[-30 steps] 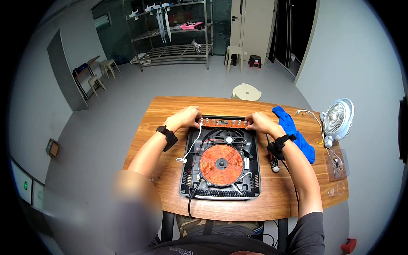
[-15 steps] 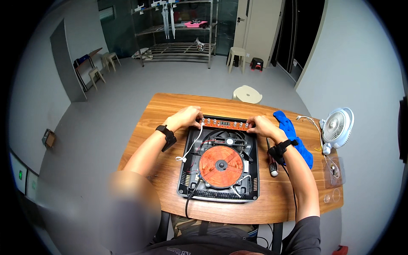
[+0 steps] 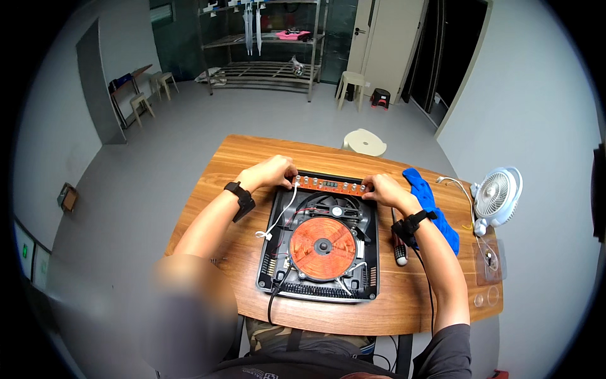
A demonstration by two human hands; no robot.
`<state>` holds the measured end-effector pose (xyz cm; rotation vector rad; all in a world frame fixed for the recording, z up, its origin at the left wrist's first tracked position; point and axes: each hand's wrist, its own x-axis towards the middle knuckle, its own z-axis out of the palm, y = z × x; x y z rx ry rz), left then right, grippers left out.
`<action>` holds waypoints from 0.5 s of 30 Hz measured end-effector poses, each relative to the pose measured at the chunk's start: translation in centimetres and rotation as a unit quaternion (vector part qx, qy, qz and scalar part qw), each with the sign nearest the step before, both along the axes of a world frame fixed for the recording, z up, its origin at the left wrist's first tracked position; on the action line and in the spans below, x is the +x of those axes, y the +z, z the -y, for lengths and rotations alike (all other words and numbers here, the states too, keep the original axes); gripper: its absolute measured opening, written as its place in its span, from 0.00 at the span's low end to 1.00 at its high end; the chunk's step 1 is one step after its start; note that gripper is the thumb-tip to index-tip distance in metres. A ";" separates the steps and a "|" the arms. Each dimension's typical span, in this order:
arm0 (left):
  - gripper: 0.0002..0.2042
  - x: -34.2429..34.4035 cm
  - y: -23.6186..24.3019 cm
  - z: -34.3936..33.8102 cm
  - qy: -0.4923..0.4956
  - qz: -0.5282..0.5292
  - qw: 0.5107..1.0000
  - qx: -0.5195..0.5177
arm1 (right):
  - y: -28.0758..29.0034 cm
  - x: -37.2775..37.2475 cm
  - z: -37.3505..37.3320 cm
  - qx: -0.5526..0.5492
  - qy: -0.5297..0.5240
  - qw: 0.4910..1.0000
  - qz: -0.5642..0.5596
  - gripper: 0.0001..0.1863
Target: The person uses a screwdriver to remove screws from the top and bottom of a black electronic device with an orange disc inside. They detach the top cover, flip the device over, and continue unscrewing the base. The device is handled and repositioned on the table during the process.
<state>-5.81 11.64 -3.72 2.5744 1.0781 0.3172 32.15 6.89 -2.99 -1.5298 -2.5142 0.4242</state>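
An opened induction cooker [image 3: 372, 252] lies on the wooden table in front of me, its round copper coil [image 3: 323, 247] and black cooling fan [image 3: 336, 203] exposed. Across its far edge runs a narrow orange circuit board [image 3: 329, 185] with a small display and several round buttons. My left hand [image 3: 273, 172] pinches the board's left end, where a white cable [image 3: 284, 211] hangs down over the housing. At the other end, the fingers of my right hand [image 3: 382, 188] are closed on the board. The board's underside is hidden, so whether it rests in the housing I cannot tell.
Beside my right wrist lies a screwdriver [image 3: 400, 252], with a blue cloth [image 3: 432, 208] farther right. A small white fan [image 3: 497, 197] and a clear plastic tray [image 3: 499, 268] stand along the right edge. A blurred shape [image 3: 189, 309] covers the lower left.
The whole view has shifted slightly, moving the table and cooker a little leftward in the picture. Both hands keep their hold on the circuit board's ends.
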 end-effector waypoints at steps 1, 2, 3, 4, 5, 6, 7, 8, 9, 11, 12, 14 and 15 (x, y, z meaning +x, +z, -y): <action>0.21 0.1 -0.1 0.0 0.002 0.006 1.000 -0.002 | 0.0 0.1 0.0 -0.001 0.001 1.000 -0.004 0.22; 0.20 0.0 -0.3 0.0 0.006 0.011 1.000 -0.005 | 0.0 0.0 0.0 -0.004 -0.001 1.000 -0.006 0.23; 0.19 -0.1 -0.4 -0.1 0.009 0.016 1.000 -0.007 | 0.1 -0.1 0.0 -0.008 -0.003 1.000 -0.009 0.23; 0.19 -0.3 -0.5 -0.1 0.014 0.017 1.000 -0.007 | 0.2 -0.3 0.0 -0.012 -0.005 1.000 -0.011 0.23; 0.20 -0.2 -0.4 -0.1 0.017 0.018 1.000 -0.008 | 0.0 -0.2 -0.1 -0.014 -0.005 1.000 -0.014 0.23; 0.20 -0.1 -0.3 -0.1 0.020 0.018 1.000 -0.008 | 0.0 -0.1 -0.2 -0.017 -0.005 1.000 -0.017 0.23; 0.19 0.0 -0.2 -0.1 0.023 0.014 1.000 -0.009 | -0.1 0.0 -0.3 -0.019 -0.005 1.000 -0.020 0.23; 0.19 0.2 -0.2 -0.1 0.026 0.010 1.000 -0.009 | -0.1 0.0 -0.4 -0.023 -0.005 1.000 -0.021 0.23; 0.18 0.3 -0.1 0.0 0.030 0.005 0.999 -0.010 | 0.0 0.1 -0.5 -0.027 -0.004 0.999 -0.022 0.24; 0.18 0.4 0.0 0.3 0.024 0.016 1.000 -0.013 | 0.1 0.0 -0.4 -0.027 -0.004 0.999 -0.019 0.24; 0.18 0.2 0.1 0.4 0.021 0.020 0.999 -0.015 | 0.1 -0.1 -0.4 -0.024 -0.005 1.000 -0.016 0.24; 0.19 -0.1 0.3 0.7 0.011 0.018 0.999 -0.028 | 0.2 -0.2 -0.1 -0.009 -0.005 1.000 -0.006 0.23; 0.20 -0.3 0.4 0.8 0.004 0.016 0.999 -0.035 | 0.1 -0.2 -0.1 -0.005 -0.004 1.000 -0.005 0.23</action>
